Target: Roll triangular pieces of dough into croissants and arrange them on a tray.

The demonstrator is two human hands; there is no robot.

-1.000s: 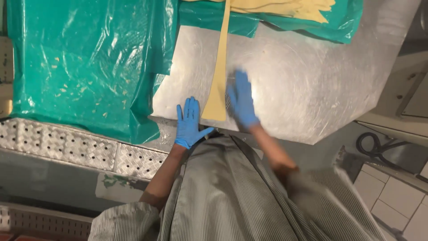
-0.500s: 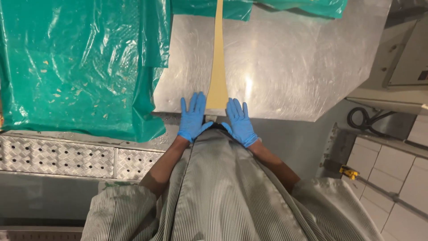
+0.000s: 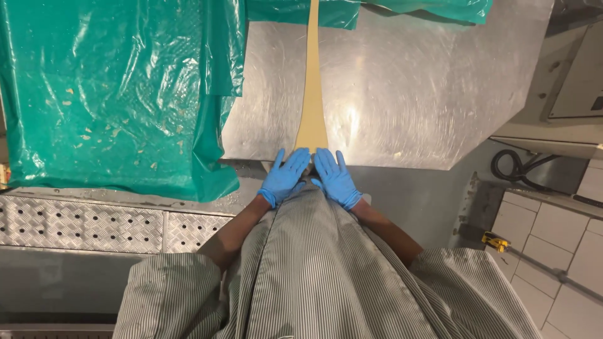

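On the near edge of the steel table (image 3: 427, 94), a long, narrow strip of pale dough (image 3: 312, 94) is laid, running straight away from the person to the far side, where its end is cut off by the top of the view. It widens a little toward the near end. Both hands are gloved in blue and lie flat and open, fingers spread, holding nothing: the left hand (image 3: 284, 177) and the right hand (image 3: 335, 176) are pressed side by side on the strip's near end, thumbs almost touching.

The strip is judged to be soft, thin and light, limp rather than stiff, likely to stretch or tear if lifted by one point. It would best be taken near the end with flat fingers under its width, or supported along its length. The polished metal under it looks smooth and slightly slick.

To the left, a sheet of green plastic film (image 3: 113, 94) is draped over the table and hangs over its front edge, with small pale crumbs scattered on it. More green film (image 3: 433, 9) is seen at the far edge. Below the table front, a perforated metal tread plate (image 3: 81, 220) is fixed. White wall tiles (image 3: 553, 251), a black cable (image 3: 521, 171) and a grey cabinet (image 3: 581, 69) are seen at the right. A striped grey coat (image 3: 326, 276) fills the foreground.
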